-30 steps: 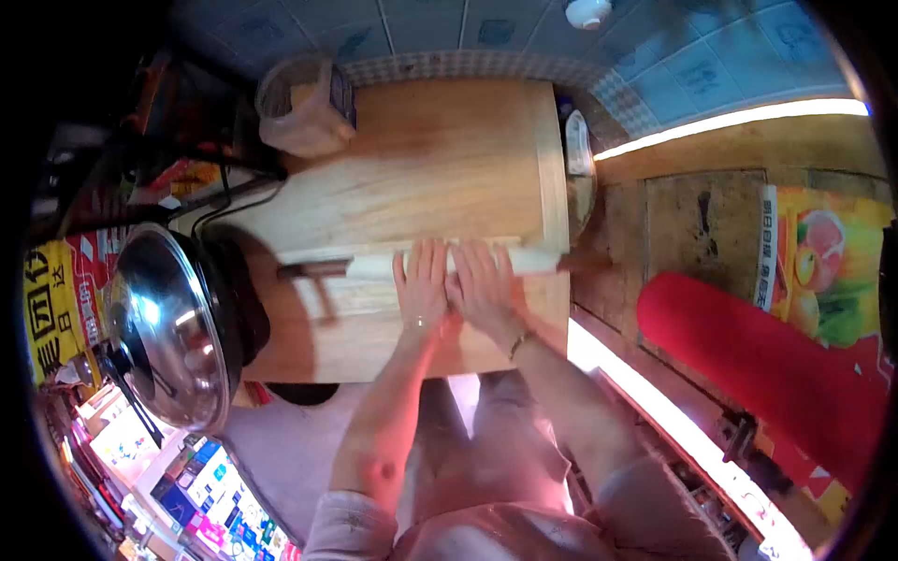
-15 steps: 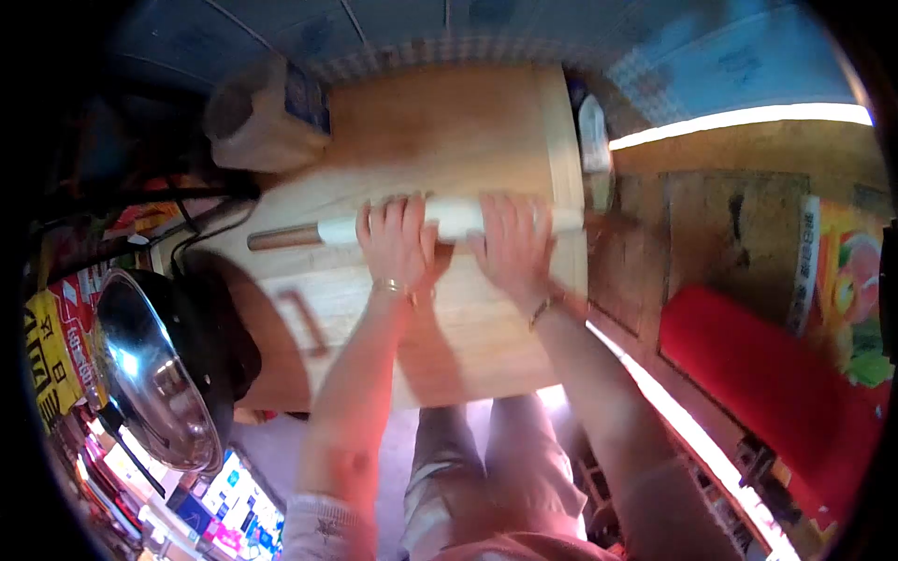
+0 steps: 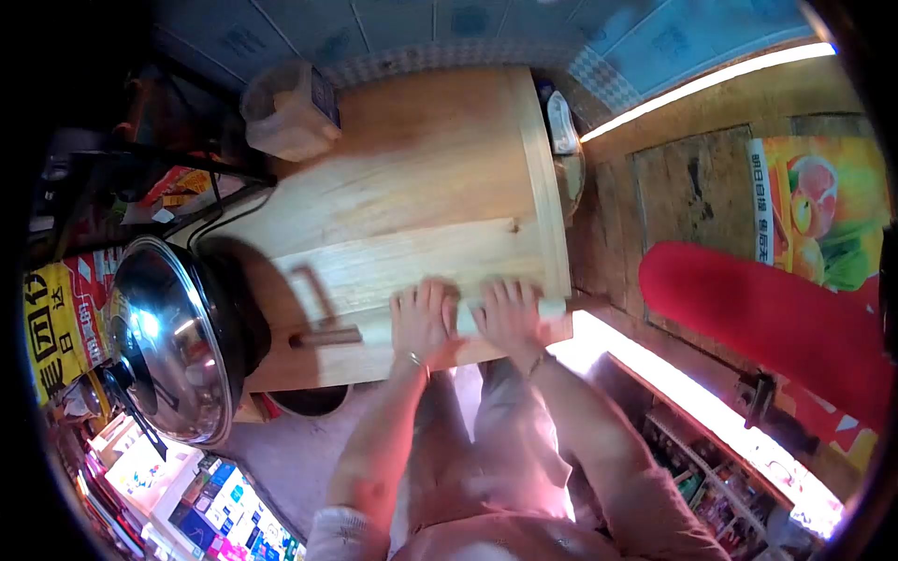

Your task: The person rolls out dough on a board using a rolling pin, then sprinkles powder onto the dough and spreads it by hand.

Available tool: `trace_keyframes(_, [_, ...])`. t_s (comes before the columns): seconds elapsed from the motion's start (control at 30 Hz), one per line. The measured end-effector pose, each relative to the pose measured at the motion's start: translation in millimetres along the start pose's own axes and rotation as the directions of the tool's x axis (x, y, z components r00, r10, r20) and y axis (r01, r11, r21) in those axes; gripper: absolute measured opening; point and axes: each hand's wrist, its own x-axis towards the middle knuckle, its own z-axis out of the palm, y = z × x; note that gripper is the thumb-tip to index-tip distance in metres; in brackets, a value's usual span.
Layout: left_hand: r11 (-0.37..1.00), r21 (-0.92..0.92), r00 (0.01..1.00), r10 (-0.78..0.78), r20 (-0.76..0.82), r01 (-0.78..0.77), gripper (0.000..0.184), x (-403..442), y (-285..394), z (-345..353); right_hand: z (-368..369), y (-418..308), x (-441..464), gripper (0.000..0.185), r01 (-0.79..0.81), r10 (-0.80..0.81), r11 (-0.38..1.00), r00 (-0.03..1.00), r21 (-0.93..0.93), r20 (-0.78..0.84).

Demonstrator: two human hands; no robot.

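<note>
A wooden rolling pin [image 3: 334, 337] lies crosswise near the front edge of a wooden board [image 3: 412, 196]. Pale dough, it appears, is wrapped around its middle as a white roll [image 3: 377, 329]. My left hand [image 3: 421, 323] is curved over the left part of the roll, fingers pointing away from me. A short gap separates it from my right hand [image 3: 509, 320], which bends over the right part the same way. Both palms press down from above. The pin's brown left handle sticks out past my left hand; its right end reaches the board's right edge.
A pot with a glass lid [image 3: 173, 341] stands to the left. A clear plastic tub [image 3: 292, 114] sits at the board's back left corner. At right are a white bottle [image 3: 561, 123], a red cushion-like object [image 3: 758, 313] and a fruit-printed sheet [image 3: 823, 206].
Both hands have drawn the rolling pin toward my body, from the middle of the board to near its front edge. The camera view has shifted a little too.
</note>
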Motion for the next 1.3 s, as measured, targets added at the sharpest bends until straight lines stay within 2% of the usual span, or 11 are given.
trace_keyframes(0.17, [0.993,0.090,0.992,0.088,-0.095,-0.079,0.030,73,-12,5,-2,-4,78,0.040,0.125,-0.146,0.988,0.950,-0.093,-0.275])
trace_keyframes(0.23, [0.999,0.009,0.993,0.047,-0.108,-0.046,0.033,35,-3,19,2,-15,39,0.045,0.047,-0.033,0.976,0.997,0.215,-0.068])
trace_keyframes(0.47, [0.990,0.111,0.956,0.119,-0.268,-0.092,0.035,172,-31,0,-14,23,169,0.033,0.108,-0.123,0.991,0.970,-0.083,-0.212])
trace_keyframes(0.53, [0.998,0.005,0.983,-0.058,-0.172,0.060,0.037,234,-35,-25,-23,55,221,0.031,0.115,-0.117,0.993,0.903,-0.030,-0.413])
trace_keyframes(0.6, [0.977,-0.120,0.979,-0.188,-0.078,0.178,0.043,249,-56,-19,-30,101,218,0.028,0.124,-0.164,0.965,0.973,-0.231,-0.164])
trace_keyframes(0.67, [0.917,-0.223,0.944,-0.315,0.099,0.330,0.046,249,-71,-28,-6,154,198,0.027,-0.056,0.088,0.995,0.903,0.088,-0.421])
trace_keyframes(0.7, [0.977,-0.114,0.966,-0.199,-0.168,0.181,0.049,240,-89,-8,-18,178,190,0.026,-0.258,0.270,0.952,0.962,0.164,-0.050])
trace_keyframes(0.73, [0.997,0.039,0.914,-0.039,-0.405,0.060,0.053,232,-99,3,-20,189,175,0.028,-0.059,0.067,0.998,0.926,0.031,-0.372])
trace_keyframes(0.9, [0.973,0.224,0.893,0.152,-0.424,-0.059,0.064,200,-90,-9,-37,204,140,0.037,-0.063,0.060,0.998,0.992,-0.020,-0.114])
trace_keyframes(1.1, [0.976,0.185,0.954,0.162,-0.253,-0.116,0.026,176,-86,-50,-54,150,56,0.049,-0.076,0.034,0.989,0.948,0.124,0.317])
trace_keyframes(1.3, [0.986,-0.056,0.968,0.142,-0.207,-0.157,0.042,106,-92,-20,-8,82,-63,0.048,0.116,-0.130,0.991,0.954,0.069,0.272])
